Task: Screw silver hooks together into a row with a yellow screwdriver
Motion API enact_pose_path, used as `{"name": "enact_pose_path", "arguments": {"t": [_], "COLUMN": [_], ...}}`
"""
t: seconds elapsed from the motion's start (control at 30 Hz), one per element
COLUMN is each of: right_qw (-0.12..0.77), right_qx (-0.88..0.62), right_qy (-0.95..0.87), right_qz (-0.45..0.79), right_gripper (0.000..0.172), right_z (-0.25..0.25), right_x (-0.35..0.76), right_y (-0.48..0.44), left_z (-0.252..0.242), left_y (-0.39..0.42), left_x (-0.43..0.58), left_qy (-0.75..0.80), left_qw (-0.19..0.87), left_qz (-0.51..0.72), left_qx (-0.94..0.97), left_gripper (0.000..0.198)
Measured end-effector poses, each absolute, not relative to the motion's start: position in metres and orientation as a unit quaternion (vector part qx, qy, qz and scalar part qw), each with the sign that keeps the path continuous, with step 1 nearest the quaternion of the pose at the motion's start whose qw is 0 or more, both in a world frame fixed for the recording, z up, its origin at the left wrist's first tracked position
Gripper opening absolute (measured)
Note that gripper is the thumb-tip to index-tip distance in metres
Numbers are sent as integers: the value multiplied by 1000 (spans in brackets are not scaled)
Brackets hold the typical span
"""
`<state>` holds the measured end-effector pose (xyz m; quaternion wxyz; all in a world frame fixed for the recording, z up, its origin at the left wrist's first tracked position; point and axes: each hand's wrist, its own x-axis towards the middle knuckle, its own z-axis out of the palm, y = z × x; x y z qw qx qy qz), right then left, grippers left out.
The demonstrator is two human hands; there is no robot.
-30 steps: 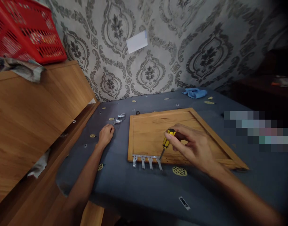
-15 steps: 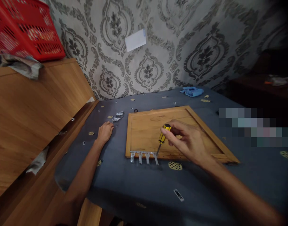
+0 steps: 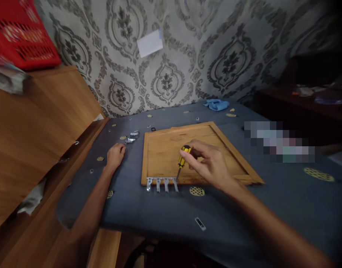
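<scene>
A framed wooden panel [image 3: 162, 149] lies flat on a dark blue cloth. Along its near edge sits a metal bracket [image 3: 161, 182] with several prongs sticking out over the cloth. My right hand [image 3: 208, 163] grips a small yellow-and-black screwdriver [image 3: 182, 160] whose tip rests on the right end of the bracket. My left hand [image 3: 114, 155] lies on the cloth left of the panel, fingers curled, just short of a small pile of shiny metal fittings [image 3: 131, 137]; whether it holds anything is hidden.
A wooden cabinet [image 3: 34, 123] stands at the left with a red crate [image 3: 18, 35] on top. A blue rag [image 3: 216, 105] lies at the back by the patterned wall. Small dark and metal bits [image 3: 200, 223] dot the cloth.
The view has swung right, so everything sits further left in frame. Both hands hold the same places relative to the panel; the screwdriver stays on the bracket.
</scene>
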<state>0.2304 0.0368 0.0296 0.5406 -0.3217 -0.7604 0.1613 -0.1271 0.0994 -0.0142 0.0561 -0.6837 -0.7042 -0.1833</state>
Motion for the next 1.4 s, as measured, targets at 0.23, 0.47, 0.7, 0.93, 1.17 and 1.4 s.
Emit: {"name": "enact_pose_path", "arguments": {"t": [0.23, 0.47, 0.7, 0.93, 1.17, 1.4], "right_qw": [540, 526, 515, 518, 523, 524], "right_qx": [-321, -321, -318, -328, -328, -340], "right_qy": [-764, -777, -782, -775, -773, -767], "right_qz": [145, 127, 151, 154, 148, 149], "right_gripper": [26, 24, 22, 21, 18, 18], "right_z": [30, 32, 35, 32, 31, 30], "right_x": [230, 232, 234, 235, 236, 236], "right_y": [34, 32, 29, 28, 30, 29], "left_z": [3, 24, 31, 23, 20, 14], "left_y": [88, 35, 17, 20, 17, 17], "left_x": [-104, -15, 18, 22, 26, 26], "left_qy": [-647, -471, -436, -438, -423, -418], "left_qw": [-23, -210, -295, -276, -244, -221], "left_qz": [-322, -304, -229, -202, -182, -184], "left_qx": [-690, -801, -819, -831, -854, -862], "left_gripper": [28, 22, 16, 15, 15, 17]}}
